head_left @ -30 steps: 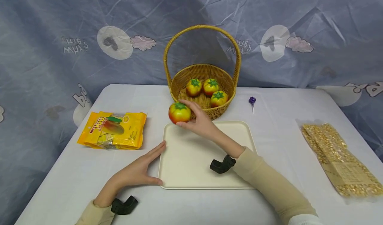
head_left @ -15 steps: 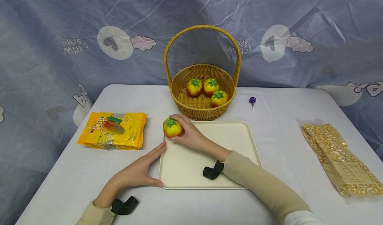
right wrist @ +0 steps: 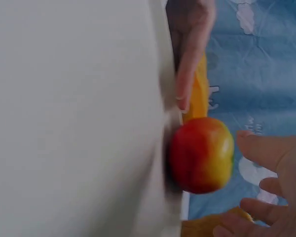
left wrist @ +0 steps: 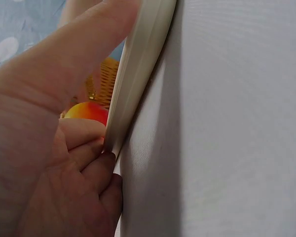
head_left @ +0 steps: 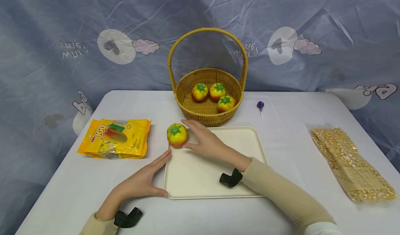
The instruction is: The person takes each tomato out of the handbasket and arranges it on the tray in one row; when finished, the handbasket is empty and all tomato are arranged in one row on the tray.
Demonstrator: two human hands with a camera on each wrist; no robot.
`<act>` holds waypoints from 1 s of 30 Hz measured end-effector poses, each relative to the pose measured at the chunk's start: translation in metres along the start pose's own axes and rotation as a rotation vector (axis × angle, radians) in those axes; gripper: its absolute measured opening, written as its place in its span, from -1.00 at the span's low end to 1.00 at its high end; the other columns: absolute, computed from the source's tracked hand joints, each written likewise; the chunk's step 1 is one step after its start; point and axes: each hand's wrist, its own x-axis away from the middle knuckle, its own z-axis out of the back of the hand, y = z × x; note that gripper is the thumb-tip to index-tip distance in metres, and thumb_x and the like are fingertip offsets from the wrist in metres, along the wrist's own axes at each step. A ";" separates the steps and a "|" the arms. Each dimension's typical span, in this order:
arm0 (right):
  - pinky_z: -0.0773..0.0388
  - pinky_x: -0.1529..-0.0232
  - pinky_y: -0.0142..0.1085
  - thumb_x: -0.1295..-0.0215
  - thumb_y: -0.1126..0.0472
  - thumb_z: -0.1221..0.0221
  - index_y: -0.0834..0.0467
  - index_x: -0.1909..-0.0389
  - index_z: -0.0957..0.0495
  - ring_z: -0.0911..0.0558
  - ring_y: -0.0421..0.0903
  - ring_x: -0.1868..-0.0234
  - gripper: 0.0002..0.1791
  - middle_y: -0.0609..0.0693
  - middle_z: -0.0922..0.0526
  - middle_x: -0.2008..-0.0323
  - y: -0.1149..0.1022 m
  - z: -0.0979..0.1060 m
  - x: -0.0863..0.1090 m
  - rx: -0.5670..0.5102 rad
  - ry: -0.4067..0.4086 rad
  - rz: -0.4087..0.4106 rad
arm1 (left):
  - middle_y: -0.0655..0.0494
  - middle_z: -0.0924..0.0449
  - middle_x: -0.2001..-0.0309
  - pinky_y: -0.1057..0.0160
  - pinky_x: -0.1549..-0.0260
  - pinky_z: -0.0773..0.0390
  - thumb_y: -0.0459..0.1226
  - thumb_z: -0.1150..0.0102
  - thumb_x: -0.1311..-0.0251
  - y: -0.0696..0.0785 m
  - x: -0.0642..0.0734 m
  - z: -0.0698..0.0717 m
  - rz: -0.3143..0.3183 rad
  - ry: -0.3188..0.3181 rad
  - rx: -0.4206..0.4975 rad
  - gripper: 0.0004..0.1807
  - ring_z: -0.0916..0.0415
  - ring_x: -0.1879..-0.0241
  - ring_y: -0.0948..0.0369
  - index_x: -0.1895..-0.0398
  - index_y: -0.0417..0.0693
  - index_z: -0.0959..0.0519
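A yellow-and-red tomato (head_left: pixel 177 135) with a green leafy top rests on the far left corner of the cream tray (head_left: pixel 215 179). My right hand (head_left: pixel 207 141) is just right of it, thumb and fingers spread. In the right wrist view a gap shows between the thumb and the tomato (right wrist: pixel 201 155). My left hand (head_left: pixel 140 179) touches the tray's left edge with thumb and fingertips, the fingers straight. Behind the tray stands a wicker basket (head_left: pixel 206 119) with a tall handle, holding three similar tomatoes (head_left: pixel 226 104).
On the left lies a yellow mango candy bag (head_left: pixel 117 137). A purple lollipop (head_left: pixel 260 106) is right of the basket. A clear bag of corn kernels (head_left: pixel 353 165) lies at the right. A grey-blue patterned cloth (head_left: pixel 218 6) hangs behind the white table (head_left: pixel 290 141).
My right hand brought the tomato from beside the basket down onto the tray's far left corner, then let go and drew slightly right. The left hand stays at the tray edge.
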 end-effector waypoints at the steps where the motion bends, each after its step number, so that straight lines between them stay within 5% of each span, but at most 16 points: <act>1: -0.19 -0.26 -0.13 -0.17 0.10 -0.29 0.11 -0.41 -0.12 -0.22 -0.05 -0.31 -0.17 0.04 -0.21 -0.33 0.000 0.009 0.002 -0.002 0.009 0.016 | 0.13 0.24 -0.47 0.05 -0.27 -0.03 0.17 -0.44 0.28 0.000 0.000 0.000 0.000 0.002 0.000 0.27 0.17 -0.39 0.15 -0.46 -0.14 0.03; 6: -0.31 -0.19 -0.11 -0.19 0.25 -0.27 0.21 -0.35 -0.20 -0.33 0.04 -0.23 -0.28 0.10 -0.30 -0.28 0.009 0.056 0.003 -0.180 0.123 0.099 | 0.08 0.21 -0.47 0.07 -0.27 -0.02 0.15 -0.45 0.28 -0.001 0.002 -0.001 -0.020 0.014 -0.006 0.26 0.15 -0.39 0.11 -0.45 -0.17 0.01; 9: -0.28 -0.20 -0.07 -0.22 0.34 -0.21 0.22 -0.35 -0.19 -0.30 0.06 -0.25 -0.32 0.11 -0.28 -0.28 0.025 0.082 0.000 -0.345 0.210 0.082 | 0.06 0.20 -0.47 0.10 -0.27 -0.02 0.15 -0.45 0.28 -0.001 0.002 -0.001 -0.032 0.022 -0.010 0.26 0.14 -0.39 0.08 -0.45 -0.18 0.01; 13: -0.20 -0.24 -0.03 -0.28 0.42 -0.11 0.28 -0.35 -0.14 -0.26 0.12 -0.27 -0.37 0.18 -0.25 -0.29 0.051 0.107 -0.006 -0.510 0.322 0.024 | 0.11 0.21 -0.47 0.14 -0.28 0.00 0.15 -0.45 0.29 -0.002 0.002 -0.001 -0.029 0.021 -0.008 0.26 0.15 -0.39 0.12 -0.45 -0.16 0.01; 20: -0.27 -0.21 -0.29 -0.34 0.20 -0.11 0.22 -0.35 -0.17 -0.30 0.02 -0.25 -0.40 0.20 -0.26 -0.29 0.089 0.118 -0.010 -0.631 0.496 -0.168 | 0.14 0.22 -0.47 0.13 -0.28 0.00 0.15 -0.46 0.29 -0.002 0.000 -0.001 -0.016 0.014 0.001 0.26 0.17 -0.39 0.16 -0.46 -0.14 0.01; 24: -0.29 -0.21 -0.17 -0.30 0.22 -0.16 0.22 -0.34 -0.17 -0.30 0.09 -0.25 -0.37 0.19 -0.25 -0.28 0.092 0.122 -0.013 -0.559 0.452 -0.263 | 0.12 0.21 -0.47 0.11 -0.28 -0.01 0.15 -0.45 0.29 -0.001 0.000 -0.001 -0.018 0.016 -0.001 0.26 0.16 -0.39 0.15 -0.46 -0.15 0.01; 30: -0.24 -0.21 -0.02 -0.21 0.20 -0.25 0.26 -0.30 -0.23 -0.29 0.16 -0.22 -0.33 0.23 -0.30 -0.24 0.086 0.135 -0.027 -0.229 0.179 -0.366 | 0.02 0.18 -0.46 0.12 -0.28 0.00 0.16 -0.43 0.25 0.000 0.003 -0.001 -0.050 0.036 -0.005 0.24 0.13 -0.38 0.04 -0.44 -0.21 0.00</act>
